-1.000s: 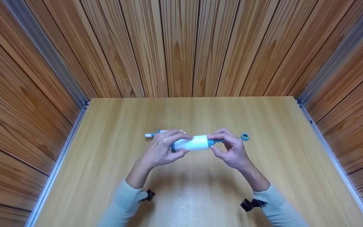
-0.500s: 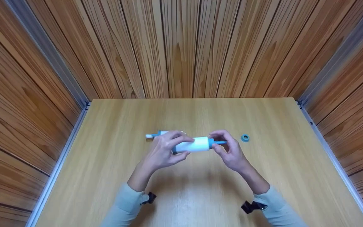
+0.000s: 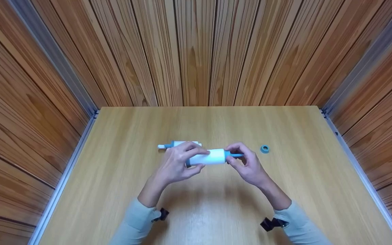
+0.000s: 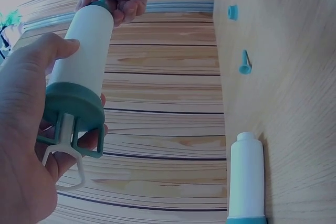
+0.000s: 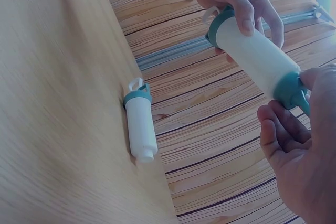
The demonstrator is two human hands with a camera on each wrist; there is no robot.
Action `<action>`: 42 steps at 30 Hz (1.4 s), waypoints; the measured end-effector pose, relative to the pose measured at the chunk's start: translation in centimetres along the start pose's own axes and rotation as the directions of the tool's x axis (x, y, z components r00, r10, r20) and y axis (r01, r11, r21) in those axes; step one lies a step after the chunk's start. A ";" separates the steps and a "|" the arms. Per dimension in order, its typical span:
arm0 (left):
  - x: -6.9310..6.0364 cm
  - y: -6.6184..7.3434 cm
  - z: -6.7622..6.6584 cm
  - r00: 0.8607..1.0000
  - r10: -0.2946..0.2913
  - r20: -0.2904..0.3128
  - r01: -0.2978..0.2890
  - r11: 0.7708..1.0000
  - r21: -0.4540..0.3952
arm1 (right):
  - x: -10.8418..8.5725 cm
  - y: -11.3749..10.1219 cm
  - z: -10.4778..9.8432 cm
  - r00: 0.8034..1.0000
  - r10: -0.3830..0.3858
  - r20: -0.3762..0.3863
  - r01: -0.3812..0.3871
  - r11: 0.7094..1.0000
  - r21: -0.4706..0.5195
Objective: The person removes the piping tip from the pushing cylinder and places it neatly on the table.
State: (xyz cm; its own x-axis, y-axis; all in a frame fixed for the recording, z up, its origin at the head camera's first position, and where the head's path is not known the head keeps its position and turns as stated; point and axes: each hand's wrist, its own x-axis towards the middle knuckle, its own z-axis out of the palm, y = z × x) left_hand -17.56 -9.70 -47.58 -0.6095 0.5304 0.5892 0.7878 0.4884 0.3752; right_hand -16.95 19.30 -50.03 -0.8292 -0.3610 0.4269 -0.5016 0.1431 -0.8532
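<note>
Plank walls (image 3: 196,51) enclosed a pale worktop (image 3: 90,190) on the far, left and right sides. Nearest to me came two light-blue sleeves (image 3: 133,216), with black wrist cameras (image 3: 267,224) beside the cuffs. Beyond them, the left hand (image 3: 174,165) had its grip clamped round the rear part of a white tube (image 3: 215,156), its thumb lying along the barrel. From the tube's handle end a pale pull ring (image 4: 80,171) stuck out. The right hand (image 3: 253,166) pinched the teal nozzle cap (image 5: 287,88) at the other end between thumb and fingers, so the tube lay nearly level in the air between both hands, tip to the right.

By my judgement this tube was close to complete: the handle end was on and the cap sat against the barrel, though I couldn't tell how tightly.

Farther off, a second tube (image 5: 140,127) lay on its side to the left, handle end fitted, its white neck bare; that one looked unfinished. To its right lay a small teal spout (image 4: 244,64), and further right a teal ring (image 3: 264,148), apart from each other. From head height the left hand partly covered the second tube, and the spout was out of sight.
</note>
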 end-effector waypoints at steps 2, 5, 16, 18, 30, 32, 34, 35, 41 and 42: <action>0.0 0.0 0.0 1.000 -0.004 -0.001 0.004 1.000 -0.005 | 0.0 0.0 0.0 1.000 -0.020 0.006 0.020 1.000 -0.001; 0.0 0.0 0.1 1.000 -0.014 -0.004 0.014 1.000 -0.004 | 0.0 0.0 0.0 0.998 -0.054 0.018 0.054 0.999 -0.003; -0.2 0.2 0.4 1.000 -0.021 -0.012 0.021 1.000 -0.014 | -0.3 0.4 -0.1 0.998 -0.057 0.022 0.057 0.998 0.000; -0.3 0.1 0.5 1.000 -0.021 -0.012 0.021 1.000 -0.013 | -0.3 0.5 -0.1 0.999 -0.039 0.019 0.040 0.999 -0.006; -0.3 -0.3 0.7 0.999 0.021 -0.025 -0.020 0.999 0.038 | -0.5 0.5 -0.1 1.000 0.010 0.009 -0.010 0.999 -0.042; -0.3 -0.3 0.7 1.000 0.017 -0.020 -0.016 0.999 0.037 | -0.6 0.6 -0.2 1.000 0.016 0.012 -0.015 0.999 -0.045; -0.3 -0.2 0.7 1.000 0.015 -0.018 -0.014 0.999 0.035 | -0.6 0.6 -0.2 1.000 0.019 0.011 -0.018 0.999 -0.050; -0.3 -0.2 0.7 1.000 0.014 -0.017 -0.013 0.999 0.034 | -0.7 0.6 -0.2 1.000 0.018 0.012 -0.017 0.999 -0.051; -0.2 -0.3 0.8 1.000 0.012 -0.019 -0.012 1.000 0.027 | -0.6 0.8 -0.3 0.999 -0.042 0.010 0.043 0.998 -0.052; -0.2 -0.4 0.8 1.000 0.013 -0.019 -0.013 1.000 0.029 | -0.6 0.9 -0.3 0.998 -0.055 0.010 0.056 0.997 -0.054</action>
State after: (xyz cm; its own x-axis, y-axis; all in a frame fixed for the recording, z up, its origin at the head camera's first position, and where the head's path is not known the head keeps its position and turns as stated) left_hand -17.80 -9.44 -48.38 -0.5973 0.5236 0.6075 0.7925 0.5014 0.3471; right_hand -16.98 19.94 -50.95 -0.7978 -0.3771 0.4705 -0.5595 0.1722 -0.8108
